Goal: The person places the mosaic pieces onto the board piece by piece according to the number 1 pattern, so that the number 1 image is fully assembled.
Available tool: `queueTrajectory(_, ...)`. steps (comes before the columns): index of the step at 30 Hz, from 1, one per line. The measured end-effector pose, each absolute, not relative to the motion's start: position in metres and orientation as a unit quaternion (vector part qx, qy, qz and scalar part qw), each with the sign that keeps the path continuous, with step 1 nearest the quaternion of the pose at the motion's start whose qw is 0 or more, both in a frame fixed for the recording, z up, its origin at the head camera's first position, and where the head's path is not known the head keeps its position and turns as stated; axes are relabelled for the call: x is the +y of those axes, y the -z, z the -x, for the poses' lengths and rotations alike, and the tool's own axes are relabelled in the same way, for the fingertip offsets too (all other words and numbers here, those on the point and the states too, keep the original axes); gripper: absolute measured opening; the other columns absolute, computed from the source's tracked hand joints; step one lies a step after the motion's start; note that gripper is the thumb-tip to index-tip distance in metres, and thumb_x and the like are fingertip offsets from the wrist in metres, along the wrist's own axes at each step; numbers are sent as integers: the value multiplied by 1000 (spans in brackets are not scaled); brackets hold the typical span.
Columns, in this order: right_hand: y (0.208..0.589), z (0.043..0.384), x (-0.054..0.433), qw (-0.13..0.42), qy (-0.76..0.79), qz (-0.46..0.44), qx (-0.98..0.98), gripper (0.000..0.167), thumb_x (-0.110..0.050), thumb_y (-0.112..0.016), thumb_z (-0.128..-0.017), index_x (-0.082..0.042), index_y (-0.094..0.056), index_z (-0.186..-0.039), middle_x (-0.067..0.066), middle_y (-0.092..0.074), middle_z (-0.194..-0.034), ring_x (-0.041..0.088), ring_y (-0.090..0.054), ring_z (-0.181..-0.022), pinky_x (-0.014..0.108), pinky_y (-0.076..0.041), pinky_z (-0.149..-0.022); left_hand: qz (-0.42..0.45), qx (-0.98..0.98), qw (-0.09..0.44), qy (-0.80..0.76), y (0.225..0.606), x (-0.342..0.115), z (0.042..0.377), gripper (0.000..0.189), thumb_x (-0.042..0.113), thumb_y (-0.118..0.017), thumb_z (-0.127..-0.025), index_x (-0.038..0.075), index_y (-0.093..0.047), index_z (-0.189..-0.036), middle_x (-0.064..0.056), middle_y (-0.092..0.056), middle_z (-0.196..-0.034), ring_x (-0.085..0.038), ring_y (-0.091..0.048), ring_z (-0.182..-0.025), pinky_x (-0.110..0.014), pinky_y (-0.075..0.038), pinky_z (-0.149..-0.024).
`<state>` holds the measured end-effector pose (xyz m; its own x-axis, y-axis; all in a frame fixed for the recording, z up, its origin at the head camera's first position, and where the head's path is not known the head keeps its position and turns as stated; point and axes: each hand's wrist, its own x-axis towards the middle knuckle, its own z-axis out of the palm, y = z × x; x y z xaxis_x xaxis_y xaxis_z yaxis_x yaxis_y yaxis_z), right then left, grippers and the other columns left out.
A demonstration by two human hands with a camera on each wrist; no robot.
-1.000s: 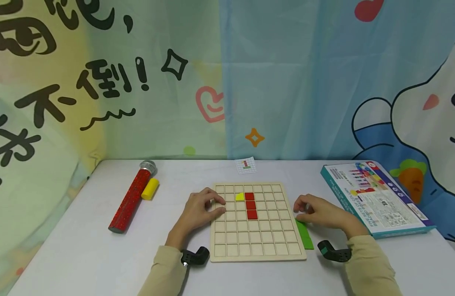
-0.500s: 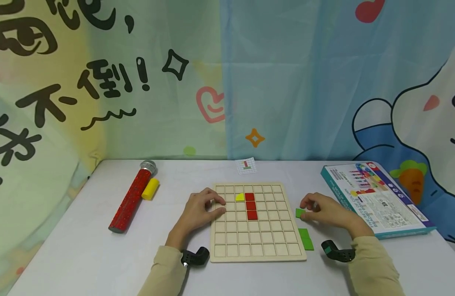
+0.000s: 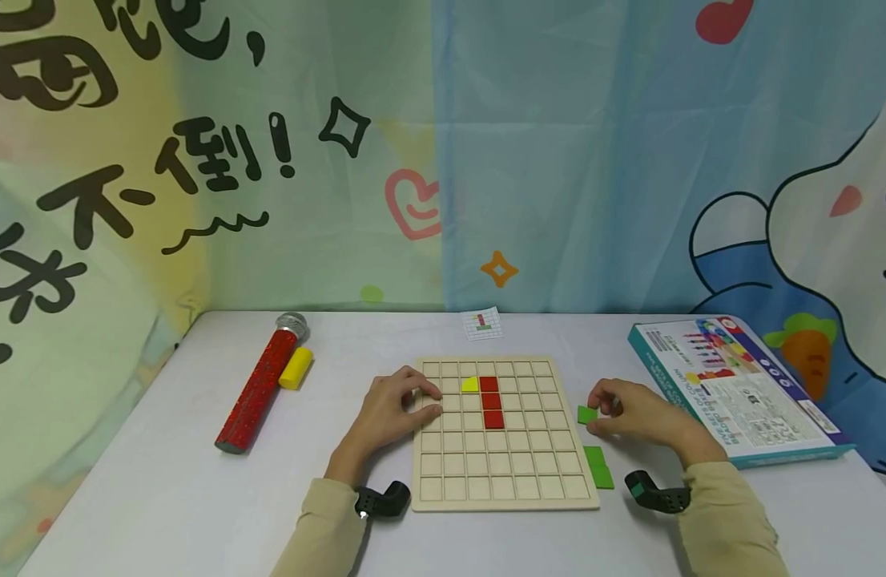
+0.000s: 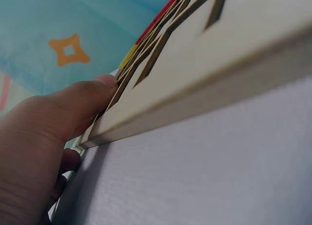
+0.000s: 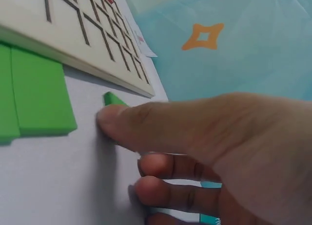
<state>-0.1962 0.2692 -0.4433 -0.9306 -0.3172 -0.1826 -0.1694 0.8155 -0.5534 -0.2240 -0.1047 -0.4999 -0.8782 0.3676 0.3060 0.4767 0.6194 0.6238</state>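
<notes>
My left hand holds the left edge of a wooden grid board, thumb on its top face and fingers at its side. A column of red square tiles lies in the grid, with a yellow piece just left of its top. Right of the board, my right hand pinches a green square tile by thumb and fingers, low over the table. In the right wrist view the thumb covers much of that tile. Two more green tiles lie against the board's right edge.
A red microphone and a yellow cylinder lie at the left. A small pattern card is behind the board. A flat game box lies beyond my right hand, and a printed curtain hangs at the back.
My right hand has moved slightly right, drawing one green tile apart from the other two beside the board. The left hand has stayed at the board's edge.
</notes>
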Motion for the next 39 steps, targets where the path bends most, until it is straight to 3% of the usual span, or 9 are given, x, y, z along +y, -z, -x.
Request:
queueTrajectory(13, 439, 195, 261, 110, 283, 111, 946, 25, -26, -69, -83, -8, -55, -95, 2, -53, -84, 15, -46, -70, 26, -38, -56, 237, -895, 79, 370, 499, -105, 224, 13, 35, -74, -80, 30, -69, -91, 13, -61, -96, -7, -46, -73, -33, -31, -81)
queueTrajectory(24, 441, 199, 251, 66, 298, 110, 946, 30, -26, -65, -87, -9, -56, -109, 5, -56, -93, 14, -47, -65, 27, -41, -52, 235, -896, 78, 369, 500, -105, 223, 14, 34, -75, -80, 29, -69, -92, 15, -60, -95, -7, -46, -74, -32, -31, -81)
queueTrajectory(39, 448, 197, 227, 43, 287, 156, 944, 30, -25, -66, -87, -12, -58, -113, 3, -58, -100, 12, -50, -73, 24, -41, -61, 238, -895, 79, 368, 498, -105, 222, 15, 34, -74, -80, 28, -69, -92, 13, -61, -95, -7, -46, -74, -33, -32, -82)
